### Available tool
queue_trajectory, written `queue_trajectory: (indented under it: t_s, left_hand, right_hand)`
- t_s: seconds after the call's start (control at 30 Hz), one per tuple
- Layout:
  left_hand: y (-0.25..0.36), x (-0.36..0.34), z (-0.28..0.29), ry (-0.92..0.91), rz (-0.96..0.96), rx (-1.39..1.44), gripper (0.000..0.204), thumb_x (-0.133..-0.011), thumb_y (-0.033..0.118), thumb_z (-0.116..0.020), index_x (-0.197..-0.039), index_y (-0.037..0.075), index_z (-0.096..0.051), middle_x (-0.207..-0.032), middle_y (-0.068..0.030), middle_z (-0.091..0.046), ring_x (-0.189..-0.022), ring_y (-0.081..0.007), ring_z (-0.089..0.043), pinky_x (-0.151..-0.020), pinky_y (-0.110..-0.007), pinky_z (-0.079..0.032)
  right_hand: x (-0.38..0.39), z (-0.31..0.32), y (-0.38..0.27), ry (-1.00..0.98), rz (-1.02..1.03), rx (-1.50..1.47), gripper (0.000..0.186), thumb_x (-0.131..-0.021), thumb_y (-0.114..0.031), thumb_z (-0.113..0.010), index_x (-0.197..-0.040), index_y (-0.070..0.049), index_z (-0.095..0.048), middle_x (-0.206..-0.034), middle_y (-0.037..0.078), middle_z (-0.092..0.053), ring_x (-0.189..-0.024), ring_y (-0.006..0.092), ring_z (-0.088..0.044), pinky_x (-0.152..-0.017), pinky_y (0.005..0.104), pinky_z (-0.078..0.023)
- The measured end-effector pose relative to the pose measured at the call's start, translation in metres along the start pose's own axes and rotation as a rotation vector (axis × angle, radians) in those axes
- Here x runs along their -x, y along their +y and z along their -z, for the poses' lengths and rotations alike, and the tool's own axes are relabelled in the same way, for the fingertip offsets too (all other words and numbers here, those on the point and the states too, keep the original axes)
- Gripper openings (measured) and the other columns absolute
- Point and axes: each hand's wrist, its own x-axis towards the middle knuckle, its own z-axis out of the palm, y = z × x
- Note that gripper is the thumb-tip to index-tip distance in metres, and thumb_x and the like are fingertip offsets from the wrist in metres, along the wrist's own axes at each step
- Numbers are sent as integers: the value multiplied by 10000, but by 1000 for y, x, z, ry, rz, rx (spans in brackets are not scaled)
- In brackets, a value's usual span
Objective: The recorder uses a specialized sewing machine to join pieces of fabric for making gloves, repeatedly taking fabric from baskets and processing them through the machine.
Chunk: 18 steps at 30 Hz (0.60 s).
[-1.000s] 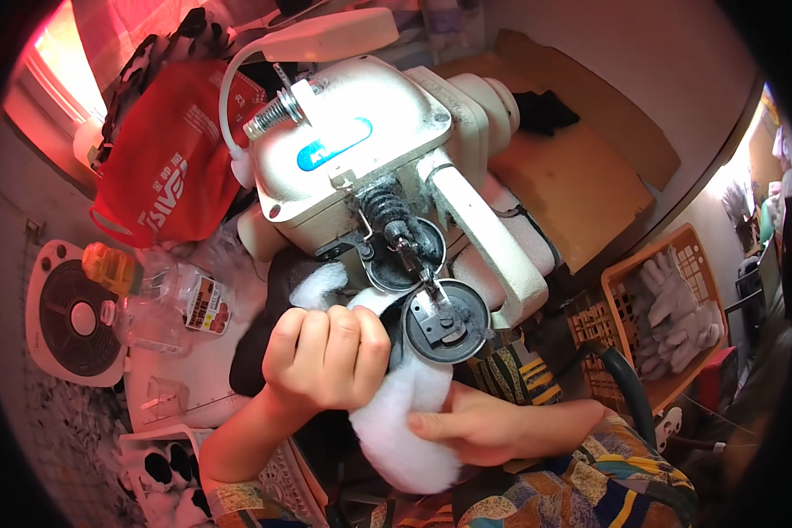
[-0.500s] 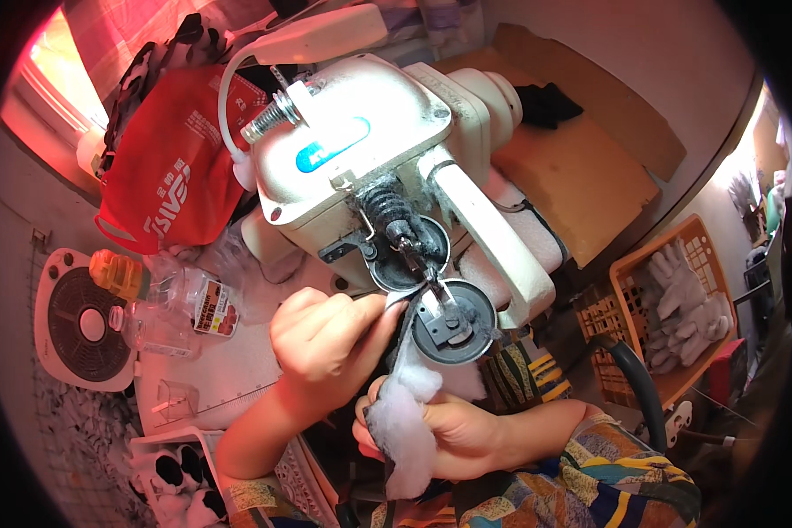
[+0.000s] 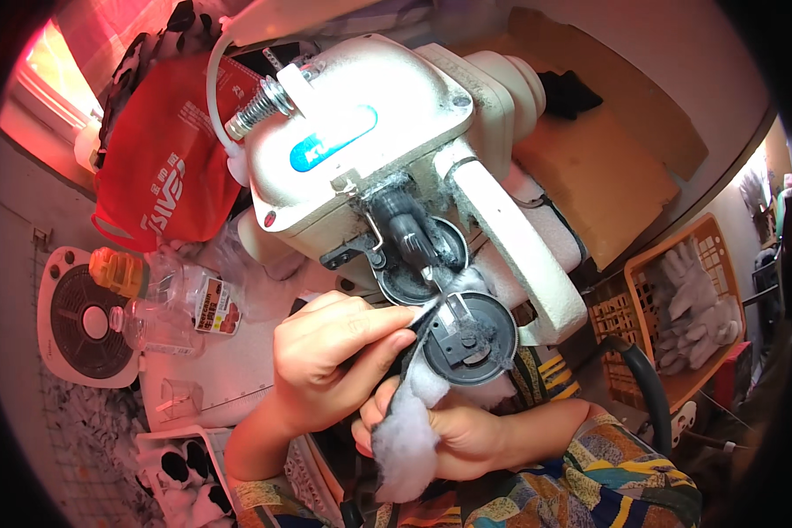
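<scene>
A white fur sewing machine (image 3: pixel 361 114) stands before me, its needle area blurred at two round feed discs. A strip of white fluffy fabric with a dark edge (image 3: pixel 405 449) runs up from my hands to the gap beside the front disc (image 3: pixel 475 352). Left of that disc, my left hand (image 3: pixel 330 352) pinches the fabric's upper edge between thumb and fingers, close to the needle. Below the disc, my right hand (image 3: pixel 466 436) is closed round the hanging part of the same fabric; fluff covers some of its fingers.
A red bag (image 3: pixel 163 150), a round fan (image 3: pixel 88 321) and clear plastic bottles (image 3: pixel 163 321) are on the left. White gloves (image 3: pixel 695 308) fill an orange crate (image 3: pixel 634 321) at right. Cardboard (image 3: pixel 625 158) lies behind the machine. A white tray (image 3: pixel 220 453) holds black-and-white fluffy pieces at lower left.
My left fingers have straightened from a tighter curl, still at the fabric's edge. The machine sits slightly further right and lower in view, and its needle part is now blurred.
</scene>
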Motion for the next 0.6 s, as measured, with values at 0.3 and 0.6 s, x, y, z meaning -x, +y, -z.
queue_trajectory:
  t_s: [0.3,0.6]
  left_hand:
    - [-1,-6,25,-133,-275,-373,336,-586,75,-740,-920,45,-717,-646,12,-540,-550,-147,-487,-554,-291,-368]
    - [9,-2,19,-116,-312,-575,299,-621,173,-796,-884,51,-723,-708,13,-504,-559,-151,-442,-621,-321,-391]
  right_hand:
    - [-15,4,-5,-32,46,82,238,-870,-252,-651,-795,-107,-478,-773,35,-464,-765,204,-446,-712,324,-366]
    - [-31,49,1,-190,166,79,321,-854,-266,-656,-1129,-152,-534,-1171,-25,-552,-1107,155,-495,-941,339,-399]
